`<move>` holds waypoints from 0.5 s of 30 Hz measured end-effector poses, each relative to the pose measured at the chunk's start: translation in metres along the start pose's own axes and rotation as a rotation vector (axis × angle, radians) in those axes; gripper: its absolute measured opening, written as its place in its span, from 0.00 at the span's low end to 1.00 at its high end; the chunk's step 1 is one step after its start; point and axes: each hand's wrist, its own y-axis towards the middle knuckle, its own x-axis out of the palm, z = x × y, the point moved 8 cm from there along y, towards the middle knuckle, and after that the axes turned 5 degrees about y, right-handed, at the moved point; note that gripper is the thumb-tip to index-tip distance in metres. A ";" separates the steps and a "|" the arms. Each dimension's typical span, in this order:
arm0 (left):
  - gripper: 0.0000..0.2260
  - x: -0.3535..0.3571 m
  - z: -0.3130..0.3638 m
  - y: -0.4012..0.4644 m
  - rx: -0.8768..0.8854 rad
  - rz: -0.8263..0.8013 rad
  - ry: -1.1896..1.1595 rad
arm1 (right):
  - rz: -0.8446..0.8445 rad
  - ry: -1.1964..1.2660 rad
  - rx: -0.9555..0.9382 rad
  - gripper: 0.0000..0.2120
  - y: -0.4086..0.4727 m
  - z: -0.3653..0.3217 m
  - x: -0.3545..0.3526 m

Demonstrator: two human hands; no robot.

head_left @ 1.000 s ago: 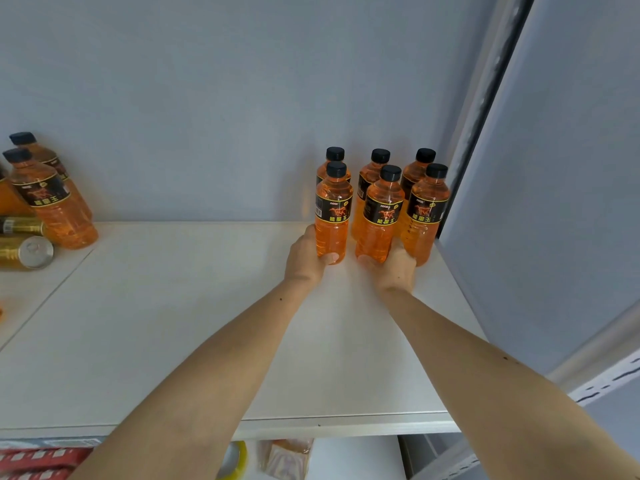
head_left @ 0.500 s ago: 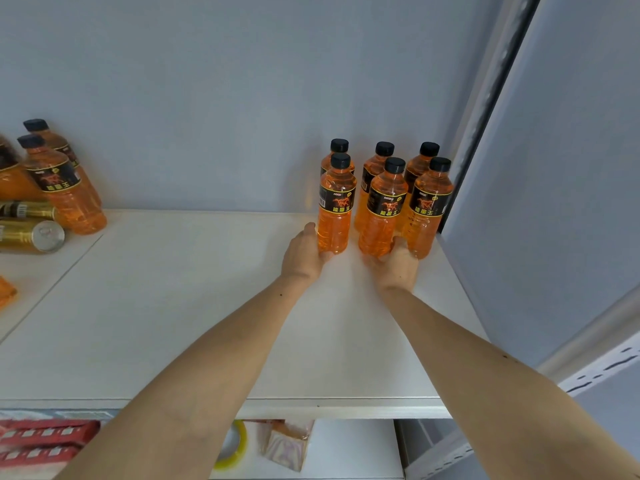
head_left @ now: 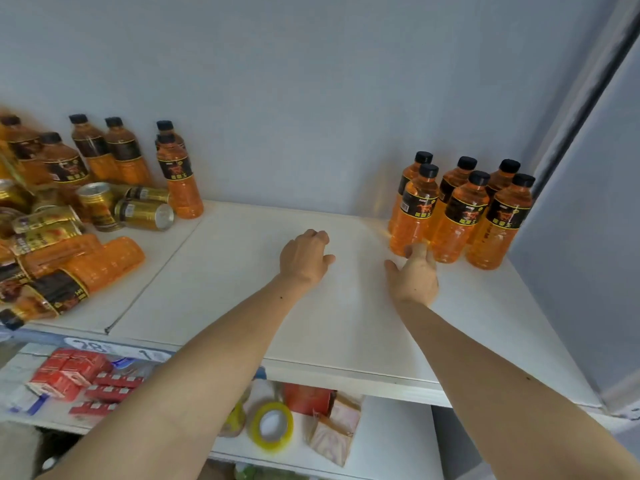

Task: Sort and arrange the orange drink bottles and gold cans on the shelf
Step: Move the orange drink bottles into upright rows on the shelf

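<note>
While both empty hands, left hand [head_left: 304, 259] curled and right hand [head_left: 414, 277] spread, are hovering, 6 bottles [head_left: 460, 211] are standing at the shelf's [head_left: 346, 323] back-right corner; next, reaching to the left-edge pile [head_left: 69, 220] should avoid toppling them.

Both bare forearms reach up and forward from bottom of frame toward centre. Left arm enters from lower left, runs diagonally up to left hand [head_left: 304, 259] at mid-frame; hand palm-down, fingers curled loosely under, thumb out to right, empty. Right arm enters from lower right, angled up-left to right hand [head_left: 414, 277] right of centre; palm-down, fingers stretched forward and slightly spread, thumb splayed left, holding nothing. Hands level with each other, apart, gap between thumbs. No sleeves visible.
</note>
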 end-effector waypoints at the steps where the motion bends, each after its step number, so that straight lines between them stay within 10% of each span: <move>1: 0.16 -0.008 -0.018 -0.004 -0.010 0.008 0.010 | -0.007 0.010 -0.015 0.19 -0.007 -0.014 0.009; 15: 0.15 -0.118 -0.260 -0.045 -0.069 0.039 0.165 | -0.142 0.092 -0.176 0.17 -0.094 -0.212 0.153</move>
